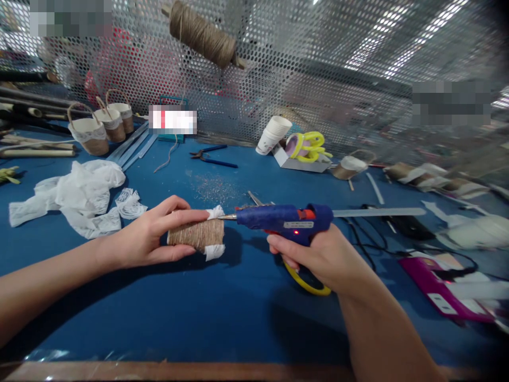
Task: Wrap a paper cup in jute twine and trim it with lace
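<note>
My left hand (159,231) grips a cup wrapped in brown twine (199,233), held on its side above the blue table (178,313). White lace (215,252) shows at the cup's right end, top and bottom, and my index fingertip presses on its upper part. In my right hand (314,252) is a blue hot glue gun (282,217) with a red light lit. A long glue stick (377,212) sticks out of its back. Its metal nozzle is at the upper lace; whether it touches I cannot tell. Yellow-handled scissors (306,284) lie partly hidden beneath my right hand.
Crumpled white lace (79,196) lies at left, near small twine-handled baskets (89,139). Pliers (214,158), stacked paper cups (272,135) and a box (300,161) stand farther back. A purple power strip (441,297) with cables is at right. A twine spool (202,34) hangs on the mesh.
</note>
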`<action>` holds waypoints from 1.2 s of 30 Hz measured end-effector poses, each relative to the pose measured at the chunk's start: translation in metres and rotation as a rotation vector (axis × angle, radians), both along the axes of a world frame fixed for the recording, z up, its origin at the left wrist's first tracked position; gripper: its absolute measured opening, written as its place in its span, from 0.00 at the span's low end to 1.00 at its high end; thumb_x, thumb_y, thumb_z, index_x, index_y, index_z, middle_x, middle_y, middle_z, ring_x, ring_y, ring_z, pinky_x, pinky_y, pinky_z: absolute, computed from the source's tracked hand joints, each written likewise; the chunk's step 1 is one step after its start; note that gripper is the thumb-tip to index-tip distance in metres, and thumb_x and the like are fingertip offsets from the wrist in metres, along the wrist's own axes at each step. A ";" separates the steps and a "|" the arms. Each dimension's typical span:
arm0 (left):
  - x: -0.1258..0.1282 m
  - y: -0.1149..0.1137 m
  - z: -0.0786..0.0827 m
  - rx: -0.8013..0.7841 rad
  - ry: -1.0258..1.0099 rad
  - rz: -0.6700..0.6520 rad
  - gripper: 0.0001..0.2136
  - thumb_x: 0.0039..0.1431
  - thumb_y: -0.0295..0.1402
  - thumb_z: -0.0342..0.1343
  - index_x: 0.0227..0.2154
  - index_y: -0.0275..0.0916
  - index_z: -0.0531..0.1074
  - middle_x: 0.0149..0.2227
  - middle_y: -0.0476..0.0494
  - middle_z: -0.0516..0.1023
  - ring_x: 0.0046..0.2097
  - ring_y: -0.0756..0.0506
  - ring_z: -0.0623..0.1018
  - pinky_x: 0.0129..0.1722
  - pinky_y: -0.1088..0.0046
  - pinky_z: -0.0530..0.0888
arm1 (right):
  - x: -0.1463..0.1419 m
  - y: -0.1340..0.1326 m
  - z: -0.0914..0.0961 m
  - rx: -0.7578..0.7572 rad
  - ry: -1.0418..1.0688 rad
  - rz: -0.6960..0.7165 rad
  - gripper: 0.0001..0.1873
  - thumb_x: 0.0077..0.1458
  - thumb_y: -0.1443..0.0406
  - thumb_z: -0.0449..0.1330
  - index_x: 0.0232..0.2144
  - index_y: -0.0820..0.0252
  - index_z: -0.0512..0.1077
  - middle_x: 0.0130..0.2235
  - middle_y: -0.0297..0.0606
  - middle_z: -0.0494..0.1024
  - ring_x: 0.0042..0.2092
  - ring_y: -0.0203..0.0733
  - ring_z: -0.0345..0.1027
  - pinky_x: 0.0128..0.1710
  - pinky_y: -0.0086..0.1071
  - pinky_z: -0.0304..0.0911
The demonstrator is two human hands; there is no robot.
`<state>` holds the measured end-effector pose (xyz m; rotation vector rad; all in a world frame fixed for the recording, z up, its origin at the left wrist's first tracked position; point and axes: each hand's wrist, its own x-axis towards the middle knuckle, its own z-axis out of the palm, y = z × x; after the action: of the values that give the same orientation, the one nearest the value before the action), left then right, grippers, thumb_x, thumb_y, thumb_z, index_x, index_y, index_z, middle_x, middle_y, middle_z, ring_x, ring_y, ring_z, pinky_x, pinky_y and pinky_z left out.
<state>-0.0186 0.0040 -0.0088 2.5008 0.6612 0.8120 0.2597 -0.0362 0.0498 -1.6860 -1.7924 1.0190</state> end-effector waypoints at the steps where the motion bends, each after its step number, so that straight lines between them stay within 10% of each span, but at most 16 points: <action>1: 0.000 0.000 0.000 0.000 0.000 -0.001 0.23 0.59 0.35 0.51 0.56 0.44 0.56 0.45 0.40 0.63 0.46 0.44 0.69 0.45 0.64 0.71 | 0.000 0.000 0.000 0.002 -0.003 0.000 0.15 0.46 0.54 0.59 0.17 0.58 0.68 0.13 0.29 0.64 0.17 0.32 0.60 0.18 0.27 0.60; 36: 0.001 -0.001 0.000 -0.046 -0.007 0.036 0.26 0.59 0.35 0.51 0.59 0.44 0.50 0.44 0.40 0.66 0.42 0.46 0.70 0.41 0.70 0.70 | 0.000 -0.003 0.001 -0.011 -0.002 0.049 0.17 0.46 0.54 0.60 0.15 0.58 0.66 0.13 0.28 0.64 0.16 0.33 0.59 0.19 0.28 0.60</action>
<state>-0.0180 0.0026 -0.0089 2.4501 0.7163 0.8087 0.2594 -0.0389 0.0507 -1.6577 -1.8407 1.0495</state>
